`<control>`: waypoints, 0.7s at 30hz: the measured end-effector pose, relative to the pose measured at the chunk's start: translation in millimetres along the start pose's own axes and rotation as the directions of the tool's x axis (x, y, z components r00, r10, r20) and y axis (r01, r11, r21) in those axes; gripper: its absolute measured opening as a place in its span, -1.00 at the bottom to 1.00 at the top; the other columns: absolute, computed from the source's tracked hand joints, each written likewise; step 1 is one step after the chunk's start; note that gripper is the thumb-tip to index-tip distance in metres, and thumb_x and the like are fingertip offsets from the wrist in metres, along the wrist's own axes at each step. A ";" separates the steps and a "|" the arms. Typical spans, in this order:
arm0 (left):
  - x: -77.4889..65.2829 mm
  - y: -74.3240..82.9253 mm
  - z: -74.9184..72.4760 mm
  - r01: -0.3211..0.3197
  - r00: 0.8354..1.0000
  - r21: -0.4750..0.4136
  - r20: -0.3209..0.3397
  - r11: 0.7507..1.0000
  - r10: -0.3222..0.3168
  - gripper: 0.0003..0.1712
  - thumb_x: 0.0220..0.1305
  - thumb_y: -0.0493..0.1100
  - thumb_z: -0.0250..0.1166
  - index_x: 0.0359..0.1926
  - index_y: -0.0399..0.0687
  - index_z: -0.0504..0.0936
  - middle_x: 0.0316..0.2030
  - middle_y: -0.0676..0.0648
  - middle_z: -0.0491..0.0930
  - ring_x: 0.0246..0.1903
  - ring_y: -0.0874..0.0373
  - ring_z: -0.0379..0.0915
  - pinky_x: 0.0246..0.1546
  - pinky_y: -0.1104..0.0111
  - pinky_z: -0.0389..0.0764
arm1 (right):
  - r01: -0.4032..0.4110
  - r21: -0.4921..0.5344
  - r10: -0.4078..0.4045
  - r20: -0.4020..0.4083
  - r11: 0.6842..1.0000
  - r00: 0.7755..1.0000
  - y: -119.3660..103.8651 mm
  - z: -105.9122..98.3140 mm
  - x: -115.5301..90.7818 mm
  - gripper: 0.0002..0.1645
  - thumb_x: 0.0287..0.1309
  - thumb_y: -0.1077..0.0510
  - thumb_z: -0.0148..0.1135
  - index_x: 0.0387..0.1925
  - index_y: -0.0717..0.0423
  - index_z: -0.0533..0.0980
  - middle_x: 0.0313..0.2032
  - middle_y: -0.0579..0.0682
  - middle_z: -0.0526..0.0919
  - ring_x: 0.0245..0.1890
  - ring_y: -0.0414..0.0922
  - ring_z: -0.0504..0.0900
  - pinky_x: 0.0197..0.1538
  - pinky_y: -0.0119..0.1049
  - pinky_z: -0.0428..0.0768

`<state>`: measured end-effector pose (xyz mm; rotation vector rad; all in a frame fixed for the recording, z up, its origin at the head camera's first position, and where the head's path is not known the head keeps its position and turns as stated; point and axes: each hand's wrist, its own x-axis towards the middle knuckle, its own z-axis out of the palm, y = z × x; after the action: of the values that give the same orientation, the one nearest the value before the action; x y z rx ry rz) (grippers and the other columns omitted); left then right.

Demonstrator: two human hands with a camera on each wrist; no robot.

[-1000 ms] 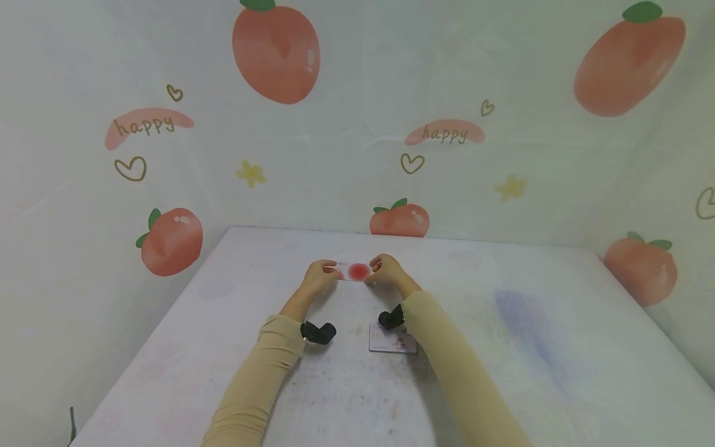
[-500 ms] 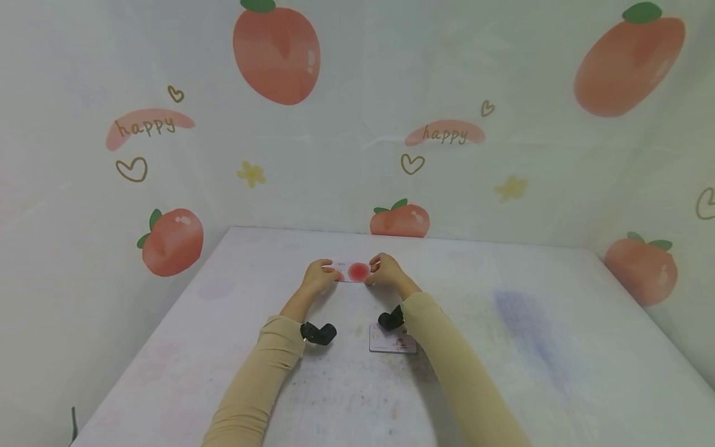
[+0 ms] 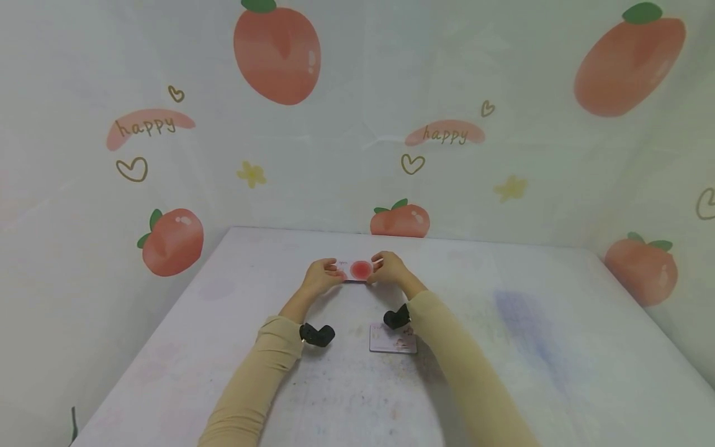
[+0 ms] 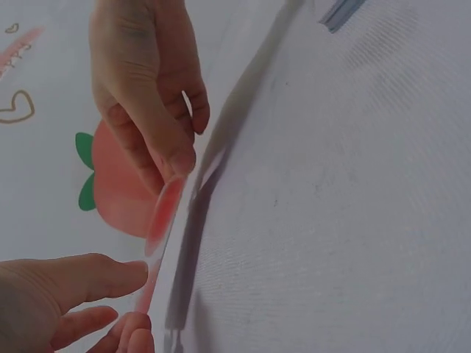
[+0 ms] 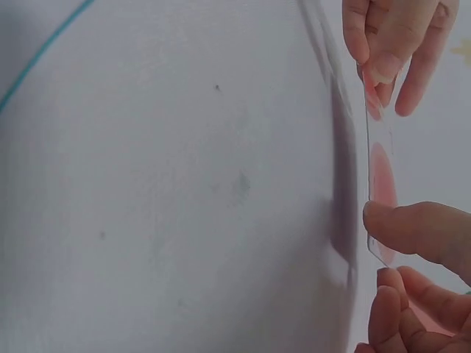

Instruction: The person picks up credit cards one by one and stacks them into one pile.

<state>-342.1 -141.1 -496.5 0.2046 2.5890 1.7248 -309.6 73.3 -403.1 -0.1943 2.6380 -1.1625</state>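
A thin white rectangular card (image 3: 347, 271) with a red circle and small lettering is held between both hands near the table's far side. My left hand (image 3: 320, 278) pinches its left end between thumb and fingers. My right hand (image 3: 390, 269) grips the opposite end the same way. In the left wrist view, the card (image 4: 163, 217) is seen nearly edge-on, with its shadow beside it. Its rim looks clear and glossy in the right wrist view, where the thumb (image 5: 412, 228) presses one face near the end.
A second flat rectangle (image 3: 388, 343) with a pale pink picture and dark edge lies on the white table (image 3: 335, 391), partly under the right wrist's black camera (image 3: 396, 318). A fruit-printed white backdrop (image 3: 346, 155) rises behind the table.
The card has shifted slightly right and tilted, so a dark front edge shows. My right hand and sleeve moved a little right, uncovering more of the flat rectangle.
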 end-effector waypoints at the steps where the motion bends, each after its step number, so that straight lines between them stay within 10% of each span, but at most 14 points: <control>1: -9.9 16.9 -1.0 0.019 1.000 0.022 0.005 1.000 -0.019 -0.22 -0.04 -0.18 0.46 0.22 -0.27 0.38 -0.04 -0.22 0.59 -0.12 0.06 0.60 -0.16 0.32 0.60 | 0.004 0.000 -0.004 0.002 1.000 1.000 -0.1 -1.4 -1.0 -0.32 -0.16 0.22 0.44 0.07 0.27 0.41 -0.10 0.15 0.58 -0.13 -0.05 0.54 0.03 -0.23 0.50; 7: -56.0 88.3 -2.0 0.079 0.997 0.109 -0.011 0.991 -0.078 -0.29 0.02 -0.38 0.33 0.23 -0.43 0.31 0.03 -0.38 0.50 0.00 -0.16 0.51 -0.07 0.21 0.59 | 0.028 -0.010 -0.028 0.010 1.000 1.000 0.6 -7.9 -6.3 -0.30 -0.16 0.22 0.43 0.10 0.28 0.41 -0.02 0.20 0.57 -0.04 0.00 0.54 0.05 -0.20 0.53; 21: -61.9 96.5 2.6 0.078 0.996 0.128 0.025 0.989 -0.082 -0.31 0.06 -0.35 0.33 0.26 -0.31 0.34 0.01 -0.28 0.51 -0.02 -0.07 0.51 -0.08 0.26 0.59 | 0.105 -0.031 -0.105 0.000 0.994 0.994 7.2 -16.9 -17.3 -0.35 -0.15 0.25 0.41 0.06 0.32 0.42 -0.03 0.24 0.58 -0.01 0.07 0.55 0.10 -0.13 0.52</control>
<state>-271.3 -109.7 -412.0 0.1260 2.6484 1.5210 -297.9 93.9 -394.4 -0.3421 2.6775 -1.1544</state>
